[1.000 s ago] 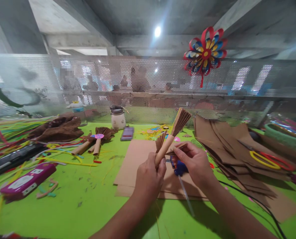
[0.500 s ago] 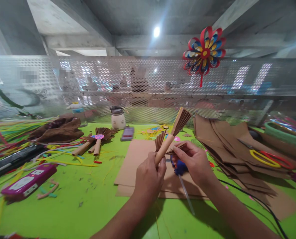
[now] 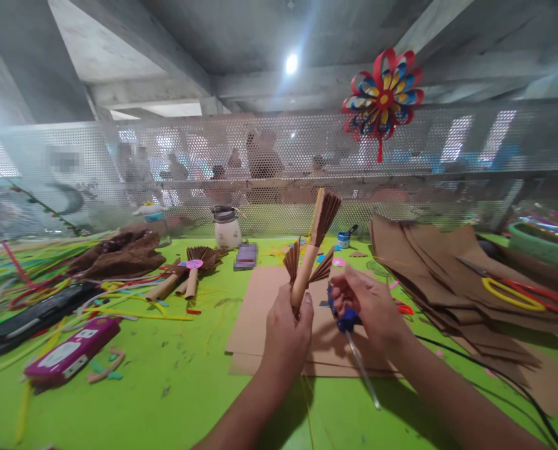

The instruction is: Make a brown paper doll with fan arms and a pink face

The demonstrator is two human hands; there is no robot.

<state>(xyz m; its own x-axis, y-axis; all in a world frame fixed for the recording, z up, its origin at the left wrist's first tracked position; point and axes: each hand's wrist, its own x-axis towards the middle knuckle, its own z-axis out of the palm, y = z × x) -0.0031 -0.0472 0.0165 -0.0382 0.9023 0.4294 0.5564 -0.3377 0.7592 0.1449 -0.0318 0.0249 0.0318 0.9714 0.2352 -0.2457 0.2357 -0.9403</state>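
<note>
My left hand (image 3: 288, 328) is wrapped around the lower end of a rolled brown paper tube (image 3: 304, 272), held upright and tilted slightly right. A pleated brown paper strip (image 3: 326, 215) sticks up from the tube's top. Smaller pleated paper fans (image 3: 292, 259) flare out on both sides of it. To the right, my right hand (image 3: 366, 303) has its fingers curled in; whether they hold anything is hidden. Just behind and below those fingers lies a blue glue gun (image 3: 348, 320), partly covered, with a clear glue stick (image 3: 363, 370) reaching towards me.
Brown paper sheets (image 3: 255, 319) lie beneath my hands. A stack of brown paper (image 3: 429, 281) with scissors (image 3: 513, 301) on it stands right, beside a black cord (image 3: 490, 359). Left are a finished paper figure (image 3: 192, 275), a purple box (image 3: 75, 353), pipe cleaners (image 3: 142, 314) and a bottle (image 3: 226, 228).
My right hand has let go of the pleated fan at the tube's right side and drawn slightly back. The tube stands more upright in my left hand. The view has shifted a little.
</note>
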